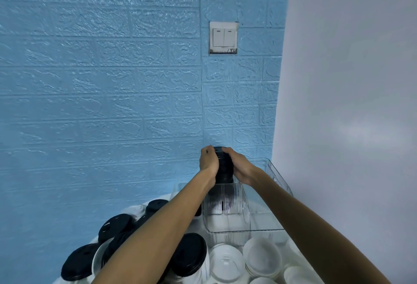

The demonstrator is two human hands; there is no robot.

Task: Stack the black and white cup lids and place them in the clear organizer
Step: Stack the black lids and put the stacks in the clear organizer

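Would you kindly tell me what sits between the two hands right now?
In the head view, a stack of black lids stands between the left hand and right hand.

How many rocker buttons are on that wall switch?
2, side by side on the wall switch on the blue wall: left button and right button.

Both bare forearms reach forward and upward, toward 12 o'clock, and come close together at the wrists. The left hand (208,159) curls its fingers at 9 o'clock of what it holds; the right hand (239,166) grips at 3 o'clock, its fingertips probably bent over the top, though blurred.
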